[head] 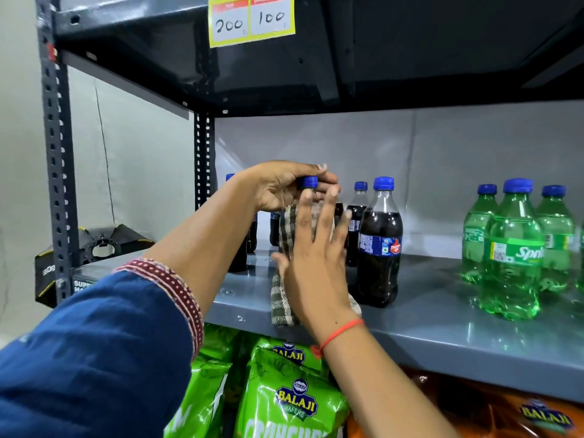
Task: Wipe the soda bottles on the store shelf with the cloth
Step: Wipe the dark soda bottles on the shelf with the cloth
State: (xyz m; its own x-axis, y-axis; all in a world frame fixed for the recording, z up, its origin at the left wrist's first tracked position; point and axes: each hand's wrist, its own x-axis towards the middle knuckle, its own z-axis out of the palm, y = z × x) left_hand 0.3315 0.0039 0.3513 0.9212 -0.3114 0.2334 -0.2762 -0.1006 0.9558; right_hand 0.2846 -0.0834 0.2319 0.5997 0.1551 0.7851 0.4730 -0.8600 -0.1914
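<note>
Dark cola bottle (308,197), blue cap, standing upright; left hand (284,188) pinches its cap, right hand (316,257) presses the checked cloth (286,279) flat, fingers spread.

A shop: metal shelf (410,324) of soda bottles (380,241), handwritten price tags (252,18), probably snack bags (294,403) below.

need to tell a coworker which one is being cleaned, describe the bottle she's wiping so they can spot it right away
On the grey metal shelf, look to the left-hand cluster of dark cola bottles with blue caps, not the green plastic Sprite bottles at the right. The one being wiped is the dark cola bottle whose cap the left hand grips, while the right hand presses a green-and-white checked cloth against its body.
</note>
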